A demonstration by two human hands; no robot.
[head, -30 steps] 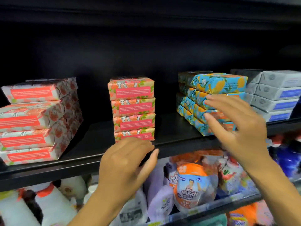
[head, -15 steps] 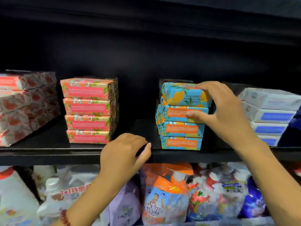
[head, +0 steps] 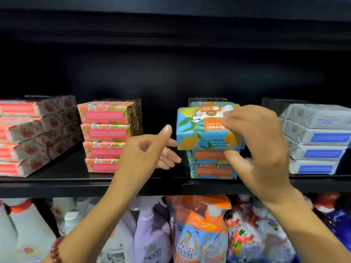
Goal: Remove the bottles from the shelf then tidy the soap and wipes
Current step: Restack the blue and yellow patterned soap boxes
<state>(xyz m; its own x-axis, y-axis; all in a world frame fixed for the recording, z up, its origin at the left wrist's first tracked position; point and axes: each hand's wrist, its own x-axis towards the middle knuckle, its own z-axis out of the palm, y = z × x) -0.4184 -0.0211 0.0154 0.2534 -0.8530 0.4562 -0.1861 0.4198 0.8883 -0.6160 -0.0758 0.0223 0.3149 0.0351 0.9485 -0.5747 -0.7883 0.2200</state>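
Observation:
My right hand [head: 260,149] grips a blue soap pack with orange fruit print [head: 201,131], tipped so its front label faces me upside down, held in front of the blue soap stack [head: 210,170] on the black shelf [head: 57,184]. My left hand [head: 146,150] hovers just left of the pack, fingers relaxed and reaching toward it, holding nothing. A pink soap stack [head: 106,137] stands left of my left hand.
Pink-and-white packs [head: 28,137] are piled at the far left, grey packs with blue labels [head: 317,139] at the right. The lower shelf holds bottles and refill pouches, among them an orange pouch [head: 197,230] and a lilac bottle [head: 150,236].
My right hand has lifted the top blue pack off its stack and tipped it toward me. My left hand rose from the shelf edge toward the pack.

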